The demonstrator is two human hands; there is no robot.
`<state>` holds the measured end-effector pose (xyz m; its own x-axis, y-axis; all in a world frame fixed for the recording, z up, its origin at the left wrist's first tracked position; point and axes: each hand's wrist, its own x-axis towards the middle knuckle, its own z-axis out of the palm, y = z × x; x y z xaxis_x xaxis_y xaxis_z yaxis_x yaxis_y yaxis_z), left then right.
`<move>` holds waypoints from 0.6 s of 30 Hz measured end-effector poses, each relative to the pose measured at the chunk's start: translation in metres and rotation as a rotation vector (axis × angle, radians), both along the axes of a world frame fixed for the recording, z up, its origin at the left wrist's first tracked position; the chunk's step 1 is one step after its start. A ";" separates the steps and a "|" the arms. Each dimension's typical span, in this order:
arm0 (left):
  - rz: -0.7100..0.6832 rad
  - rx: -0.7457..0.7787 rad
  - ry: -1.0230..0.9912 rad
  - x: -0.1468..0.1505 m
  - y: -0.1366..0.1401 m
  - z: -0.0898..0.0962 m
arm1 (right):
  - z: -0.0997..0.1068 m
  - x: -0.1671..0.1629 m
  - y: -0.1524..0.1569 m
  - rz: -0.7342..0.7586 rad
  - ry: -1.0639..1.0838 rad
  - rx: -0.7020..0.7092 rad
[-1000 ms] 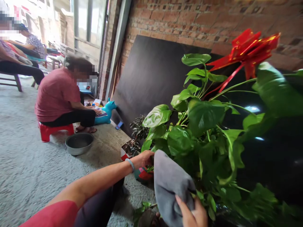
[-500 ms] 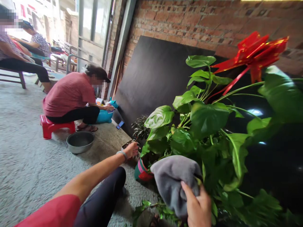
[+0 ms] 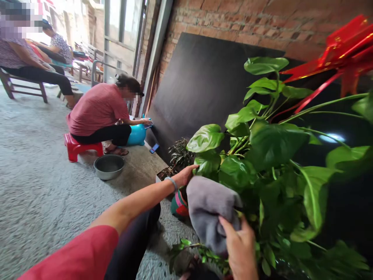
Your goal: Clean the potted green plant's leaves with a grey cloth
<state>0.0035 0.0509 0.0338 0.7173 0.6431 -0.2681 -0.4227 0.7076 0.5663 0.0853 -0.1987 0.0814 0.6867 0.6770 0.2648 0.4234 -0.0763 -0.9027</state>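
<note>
The grey cloth (image 3: 210,212) was soft and crumpled, low in the centre of the frame, against the green plant (image 3: 262,163). Our right hand (image 3: 240,251) had its grip closed on the cloth. Our left hand (image 3: 186,175), grip loosely apart, touched a leaf (image 3: 206,137); half a second before it was lower, beside the small pot (image 3: 161,175).

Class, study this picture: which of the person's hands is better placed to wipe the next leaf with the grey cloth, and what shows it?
Probably the right hand: it grips the grey cloth against the plant. The left hand touches a leaf and holds no cloth.
</note>
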 end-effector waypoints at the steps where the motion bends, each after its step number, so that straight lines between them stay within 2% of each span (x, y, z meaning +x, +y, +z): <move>1: 0.003 -0.019 0.012 -0.003 0.001 -0.002 | 0.009 0.002 -0.009 -0.067 0.038 0.060; 4: 0.022 -0.046 0.067 -0.005 -0.002 -0.002 | 0.049 0.008 -0.004 -0.335 -0.032 0.376; 6: 0.029 -0.022 0.107 0.000 -0.010 -0.001 | 0.067 0.008 0.021 -0.404 -0.146 0.478; 8: 0.032 0.024 0.146 0.006 -0.019 -0.001 | 0.064 0.005 0.047 -0.305 -0.176 0.392; 10: 0.052 0.066 0.178 0.008 -0.025 -0.002 | 0.043 0.000 0.057 -0.137 -0.151 0.232; 12: 0.067 0.086 0.189 0.006 -0.026 -0.004 | 0.017 -0.006 0.043 -0.055 -0.122 0.110; 14: 0.079 0.082 0.197 -0.001 -0.021 -0.008 | 0.003 -0.011 0.011 -0.080 -0.043 0.026; 16: 0.090 0.067 0.218 -0.008 -0.016 -0.012 | 0.011 -0.012 -0.024 -0.194 0.100 0.035; 18: 0.088 0.050 0.240 -0.011 -0.014 -0.015 | 0.036 -0.010 -0.043 -0.378 0.160 0.178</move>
